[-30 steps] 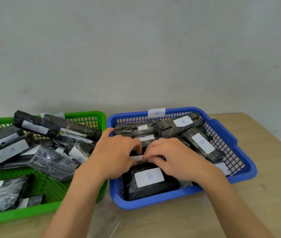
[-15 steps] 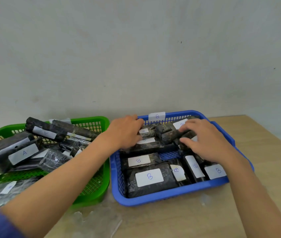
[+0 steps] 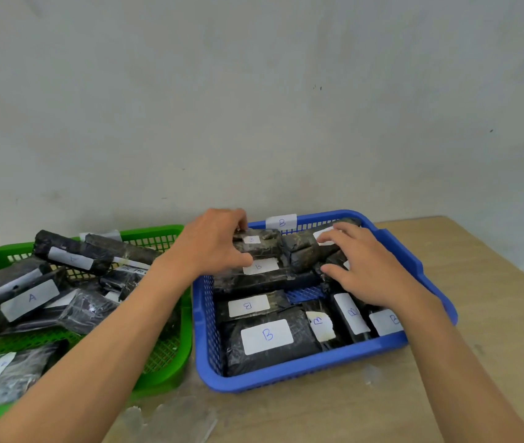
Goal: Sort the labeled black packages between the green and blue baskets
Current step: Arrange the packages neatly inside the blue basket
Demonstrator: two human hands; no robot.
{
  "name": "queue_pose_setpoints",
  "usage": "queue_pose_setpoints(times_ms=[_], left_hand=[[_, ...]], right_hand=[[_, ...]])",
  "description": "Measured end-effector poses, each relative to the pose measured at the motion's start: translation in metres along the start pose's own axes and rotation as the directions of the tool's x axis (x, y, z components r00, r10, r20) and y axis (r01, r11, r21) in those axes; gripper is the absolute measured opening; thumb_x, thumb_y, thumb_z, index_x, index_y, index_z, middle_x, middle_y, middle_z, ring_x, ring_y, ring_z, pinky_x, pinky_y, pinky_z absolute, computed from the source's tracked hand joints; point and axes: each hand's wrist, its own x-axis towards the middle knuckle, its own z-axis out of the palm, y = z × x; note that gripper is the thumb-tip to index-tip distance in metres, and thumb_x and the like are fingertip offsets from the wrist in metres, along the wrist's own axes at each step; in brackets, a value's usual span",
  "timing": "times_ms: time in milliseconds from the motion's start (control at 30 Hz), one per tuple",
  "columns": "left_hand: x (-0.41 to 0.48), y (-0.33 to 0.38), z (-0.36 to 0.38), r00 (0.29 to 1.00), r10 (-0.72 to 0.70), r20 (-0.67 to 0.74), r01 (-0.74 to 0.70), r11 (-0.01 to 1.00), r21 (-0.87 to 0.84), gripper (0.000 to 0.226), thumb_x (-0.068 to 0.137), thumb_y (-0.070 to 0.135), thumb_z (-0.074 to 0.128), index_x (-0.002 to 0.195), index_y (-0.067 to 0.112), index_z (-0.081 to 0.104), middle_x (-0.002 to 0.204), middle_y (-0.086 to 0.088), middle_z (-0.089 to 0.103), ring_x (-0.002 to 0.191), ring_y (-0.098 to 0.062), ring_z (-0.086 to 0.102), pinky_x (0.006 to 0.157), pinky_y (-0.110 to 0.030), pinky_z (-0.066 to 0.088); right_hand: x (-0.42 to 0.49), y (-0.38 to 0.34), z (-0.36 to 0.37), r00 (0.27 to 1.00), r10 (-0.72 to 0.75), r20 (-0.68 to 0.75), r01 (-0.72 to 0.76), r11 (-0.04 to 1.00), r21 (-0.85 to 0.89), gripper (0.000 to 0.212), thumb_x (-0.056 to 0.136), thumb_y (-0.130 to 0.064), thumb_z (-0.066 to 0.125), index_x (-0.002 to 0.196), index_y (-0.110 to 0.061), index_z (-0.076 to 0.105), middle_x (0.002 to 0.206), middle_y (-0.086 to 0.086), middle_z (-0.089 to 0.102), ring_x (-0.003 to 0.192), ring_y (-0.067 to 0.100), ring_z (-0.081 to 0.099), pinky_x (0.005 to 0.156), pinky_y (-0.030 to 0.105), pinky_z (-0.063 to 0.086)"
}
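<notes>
Green basket (image 3: 164, 375) sits at 9 o'clock on the wooden table (image 3: 484, 362), holding a loose pile of black pkgs. The one marked A (image 3: 14, 298) lies near the left rim, long axis running roughly 8 to 2 o'clock. A roll-shaped pkg (image 3: 72, 255) rests on top toward the back wall, long axis 10 to 4 o'clock.

Left hand (image 3: 214, 243) reaches in over the green basket's right rim to the back-left corner of the blue basket (image 3: 299, 375). Fingers curl over the far edge of a small labelled pkg (image 3: 259, 243), thumb pressing on its near side, so it's pinched betw. thumb and fingers. That pkg lies directly under the hand, at its 3 o'clock, long axis about 9 to 3. Just below it is a long pkg w/ a B label (image 3: 260, 274), same 9-to-3 axis, touching the thumb tip.

A dark wrapped pkg (image 3: 302, 254) sits betw. the two hands, long axis tilted approx 7 to 1 o'clock.

Right hand (image 3: 366, 266) lies palm-down on pkgs at the back right of the blue basket, fingers spread and pointing to 10 o'clock; can't tell whether it grips anything. Front row: big B pkg (image 3: 267, 338) at 6 o'clock, long axis 9 to 3; narrow B pkg (image 3: 350, 314) to its right, axis near 11 to 5.
</notes>
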Motion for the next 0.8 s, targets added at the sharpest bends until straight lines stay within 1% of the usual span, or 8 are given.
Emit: queue_pose_setpoints(times_ms=[67, 167, 300, 467, 533, 633, 733, 800], left_hand=[[-0.002, -0.006, -0.001, 1.0, -0.005, -0.006, 0.005, 1.0, -0.013, 0.046, 0.068, 0.042, 0.076, 0.106, 0.021, 0.061, 0.099, 0.002, 0.068, 0.091, -0.023, 0.062, 0.078, -0.041, 0.054], [-0.002, -0.008, 0.005, 1.0, 0.003, -0.01, -0.003, 0.999, 0.037, 0.046, 0.069, 0.045, 0.076, 0.107, 0.022, 0.062, 0.096, 0.001, 0.066, 0.093, -0.022, 0.057, 0.083, -0.038, 0.048], [-0.002, -0.007, 0.011, 1.0, -0.011, -0.001, 0.011, 1.0, 0.023, 0.047, 0.069, 0.048, 0.075, 0.108, 0.025, 0.062, 0.096, -0.002, 0.062, 0.09, -0.024, 0.058, 0.079, -0.037, 0.049], [0.0, -0.01, 0.018, 1.0, 0.019, 0.024, -0.019, 1.0, 0.018, 0.043, 0.076, 0.048, 0.074, 0.109, 0.028, 0.056, 0.105, -0.001, 0.06, 0.095, -0.024, 0.059, 0.074, -0.037, 0.05], [0.001, -0.01, 0.018, 0.998, 0.056, 0.037, -0.057, 0.998, 0.033, 0.041, 0.08, 0.047, 0.075, 0.11, 0.028, 0.055, 0.108, 0.002, 0.063, 0.099, -0.022, 0.058, 0.075, -0.038, 0.05], [0.001, -0.011, 0.019, 0.996, 0.087, 0.034, -0.088, 0.995, 0.044, 0.043, 0.082, 0.048, 0.077, 0.115, 0.027, 0.058, 0.113, 0.004, 0.066, 0.103, -0.021, 0.06, 0.079, -0.038, 0.052], [0.002, -0.011, 0.019, 0.994, 0.105, 0.042, -0.108, 0.993, 0.057, 0.045, 0.084, 0.049, 0.076, 0.119, 0.027, 0.059, 0.114, 0.003, 0.068, 0.102, -0.022, 0.062, 0.077, -0.035, 0.05], [0.002, -0.012, 0.019, 0.992, 0.12, 0.048, -0.123, 0.99, 0.063, 0.045, 0.084, 0.049, 0.076, 0.119, 0.027, 0.059, 0.112, 0.002, 0.069, 0.1, -0.023, 0.063, 0.076, -0.035, 0.049]], right_hand=[[0.007, -0.006, -0.003, 0.998, -0.059, 0.007, 0.059, 0.998, -0.025, 0.049, 0.099, -0.029, 0.065, 0.144, -0.032, 0.048, 0.157, -0.008, 0.039, 0.146, 0.018, 0.033, 0.112, 0.041, 0.039], [0.031, -0.015, -0.008, 0.986, -0.097, 0.134, 0.123, 0.971, -0.206, 0.058, 0.097, -0.023, 0.066, 0.149, -0.031, 0.042, 0.152, -0.005, 0.047, 0.138, 0.021, 0.042, 0.108, 0.042, 0.041], [0.058, -0.024, -0.013, 0.955, -0.051, 0.293, 0.158, 0.921, -0.357, 0.079, 0.086, -0.038, 0.078, 0.154, -0.031, 0.039, 0.142, 0.002, 0.056, 0.125, 0.026, 0.055, 0.099, 0.045, 0.048], [0.066, -0.019, -0.021, 0.96, -0.159, 0.231, 0.255, 0.836, -0.486, 0.057, 0.072, -0.054, 0.07, 0.123, -0.031, 0.062, 0.107, -0.005, 0.067, 0.104, 0.022, 0.058, 0.082, 0.039, 0.052], [0.068, -0.012, -0.026, 0.972, -0.173, 0.156, 0.226, 0.863, -0.451, 0.05, 0.075, -0.052, 0.068, 0.118, -0.028, 0.065, 0.106, -0.007, 0.067, 0.104, 0.02, 0.058, 0.08, 0.037, 0.05], [0.07, -0.003, -0.029, 0.985, -0.153, 0.085, 0.173, 0.917, -0.358, 0.046, 0.079, -0.044, 0.067, 0.122, -0.029, 0.064, 0.105, -0.007, 0.065, 0.104, 0.021, 0.059, 0.073, 0.036, 0.045], [0.073, -0.003, -0.025, 0.978, -0.123, 0.171, 0.174, 0.93, -0.323, 0.056, 0.078, -0.043, 0.07, 0.132, -0.033, 0.058, 0.111, -0.002, 0.064, 0.107, 0.023, 0.059, 0.077, 0.037, 0.046], [0.074, -0.004, -0.02, 0.966, -0.104, 0.238, 0.182, 0.924, -0.336, 0.068, 0.076, -0.052, 0.077, 0.137, -0.034, 0.053, 0.121, -0.002, 0.066, 0.113, 0.024, 0.059, 0.086, 0.04, 0.05]])
